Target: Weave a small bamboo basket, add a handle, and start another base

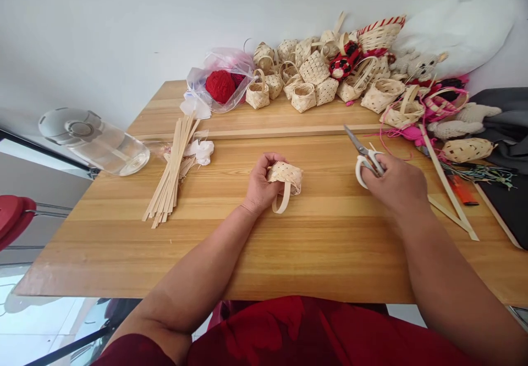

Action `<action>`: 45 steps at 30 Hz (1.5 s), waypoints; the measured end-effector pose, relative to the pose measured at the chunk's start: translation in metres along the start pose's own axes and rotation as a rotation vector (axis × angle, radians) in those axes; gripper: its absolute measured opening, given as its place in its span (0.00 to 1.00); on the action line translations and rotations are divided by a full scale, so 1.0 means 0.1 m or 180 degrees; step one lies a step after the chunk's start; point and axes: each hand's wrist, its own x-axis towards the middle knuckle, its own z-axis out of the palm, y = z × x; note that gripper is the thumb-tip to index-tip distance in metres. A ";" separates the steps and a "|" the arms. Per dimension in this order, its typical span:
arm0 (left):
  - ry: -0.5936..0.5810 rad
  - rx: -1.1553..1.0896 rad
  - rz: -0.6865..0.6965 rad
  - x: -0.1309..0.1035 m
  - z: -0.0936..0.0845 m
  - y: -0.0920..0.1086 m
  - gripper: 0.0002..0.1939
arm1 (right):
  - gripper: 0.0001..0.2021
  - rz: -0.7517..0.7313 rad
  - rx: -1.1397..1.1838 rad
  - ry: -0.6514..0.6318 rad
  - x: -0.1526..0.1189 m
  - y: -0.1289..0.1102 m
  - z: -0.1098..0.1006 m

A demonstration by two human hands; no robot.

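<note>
Near the middle of the table, my left hand (262, 184) is closed around a small woven basket (289, 173) of pale strips. The basket is tipped on its side, and its looped handle (281, 204) hangs toward me. To the right, my right hand (398, 184) grips a pair of scissors (363, 150) with white handles. The blades point up and away to the left, apart from the basket. My fingers partly cover the scissors' handles. Beside my right wrist, long pale strips (447, 184) lie on the wood.
A bundle of flat strips (173, 173) and a clear bottle (103, 145) lie at left. Red yarn (220, 86) sits in a plastic bag behind. Several small baskets (304, 96) and crocheted toys (421, 65) crowd the back right. An orange lighter (462, 191) rests at right.
</note>
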 end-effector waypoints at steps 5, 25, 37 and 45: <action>0.0195 -0.0054 -0.0119 0.00 0.00 0.04 0.22 | 0.15 0.0486 -0.0404 -0.0074 0.09 0.18 0.00; 0.0000 -0.1566 -0.1443 0.03 -0.02 0.16 0.32 | 0.20 0.0448 0.0086 0.0593 0.18 0.39 0.07; -0.0458 -0.1399 -0.1247 0.00 -0.01 0.12 0.45 | 0.18 -0.0060 0.0140 0.0743 0.20 0.45 0.12; -0.0547 -0.1089 -0.1003 -0.01 0.02 0.03 0.38 | 0.15 -0.0564 0.0743 0.0845 0.15 0.27 0.24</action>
